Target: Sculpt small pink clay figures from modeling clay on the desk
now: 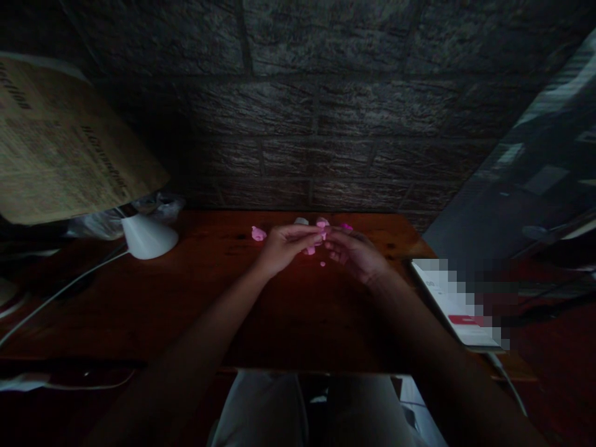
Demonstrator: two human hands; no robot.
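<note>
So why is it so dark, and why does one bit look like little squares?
Head view: the light is dim, so the brick wall and the arms sink into shadow; the pink pieces near the left hand and right hand show brightest. The paper on the right is blurred into blocks. The wide lens bends the edges.

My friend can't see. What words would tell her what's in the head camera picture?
Two bare hands, the left hand and the right hand, meet over a dark wooden table and pinch a small pink piece between them. More small pink pieces lie nearby. A white lamp base stands at the left, before a dark brick wall.
</note>
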